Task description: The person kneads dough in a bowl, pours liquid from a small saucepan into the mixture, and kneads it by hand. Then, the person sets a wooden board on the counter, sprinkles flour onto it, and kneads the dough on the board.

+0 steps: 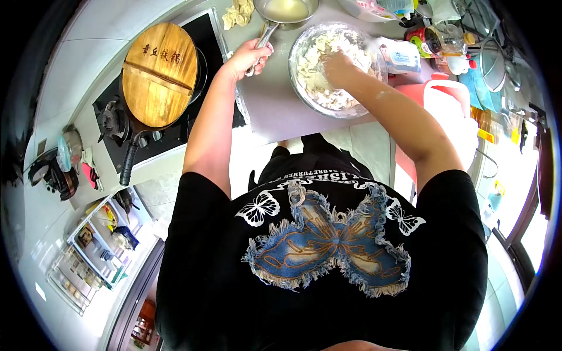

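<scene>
My left hand (248, 59) is closed around the handle of a metal saucepan (270, 14) at the top of the view. Pale yellowish liquid lies in the pan. Just right of it, a large clear bowl (297, 88) holds a crumbly, floury dough mixture (319, 55). My right hand (339, 69) reaches down into this mixture, its fingers buried or turned away from view. Whitish smears show on the right forearm. Both the pan and the bowl are on the grey counter (263, 108).
On the black stove (205, 35) at left sits a wok with a wooden lid (158, 76), its handle pointing toward me. A crumpled cloth (239, 13) lies behind. To the right are a wipes pack (401, 55), bottles (448, 41), a strainer (492, 63) and a pink bin (436, 99).
</scene>
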Action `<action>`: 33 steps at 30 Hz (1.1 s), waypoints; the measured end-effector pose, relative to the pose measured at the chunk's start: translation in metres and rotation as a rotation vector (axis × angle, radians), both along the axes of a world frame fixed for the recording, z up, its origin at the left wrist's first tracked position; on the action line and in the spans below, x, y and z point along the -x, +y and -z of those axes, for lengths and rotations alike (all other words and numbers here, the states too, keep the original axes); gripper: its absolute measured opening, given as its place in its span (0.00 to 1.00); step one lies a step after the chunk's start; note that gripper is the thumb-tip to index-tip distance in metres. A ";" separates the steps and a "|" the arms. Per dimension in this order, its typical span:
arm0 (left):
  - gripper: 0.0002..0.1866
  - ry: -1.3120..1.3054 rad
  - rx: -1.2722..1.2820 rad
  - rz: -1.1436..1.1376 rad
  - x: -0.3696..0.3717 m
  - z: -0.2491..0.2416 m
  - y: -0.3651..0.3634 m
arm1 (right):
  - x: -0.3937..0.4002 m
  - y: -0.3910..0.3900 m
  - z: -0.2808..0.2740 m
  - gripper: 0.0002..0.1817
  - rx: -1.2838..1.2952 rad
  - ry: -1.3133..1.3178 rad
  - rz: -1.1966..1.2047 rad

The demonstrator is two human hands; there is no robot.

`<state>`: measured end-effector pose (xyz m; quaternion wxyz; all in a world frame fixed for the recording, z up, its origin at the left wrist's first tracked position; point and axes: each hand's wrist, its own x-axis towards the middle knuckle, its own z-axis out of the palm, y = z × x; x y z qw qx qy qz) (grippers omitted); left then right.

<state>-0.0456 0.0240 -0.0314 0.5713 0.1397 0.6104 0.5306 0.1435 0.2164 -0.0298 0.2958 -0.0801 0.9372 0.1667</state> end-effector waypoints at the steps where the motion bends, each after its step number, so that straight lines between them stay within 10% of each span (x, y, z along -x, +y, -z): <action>1: 0.06 -0.023 0.000 -0.042 -0.005 -0.001 -0.002 | 0.001 -0.002 -0.001 0.15 0.002 0.029 0.010; 20: 0.04 0.852 0.185 -0.163 -0.094 -0.096 -0.092 | -0.063 0.001 0.005 0.21 0.134 0.129 0.314; 33: 0.07 0.328 0.135 -0.183 -0.102 -0.131 -0.093 | -0.058 -0.002 -0.005 0.27 0.170 0.102 0.421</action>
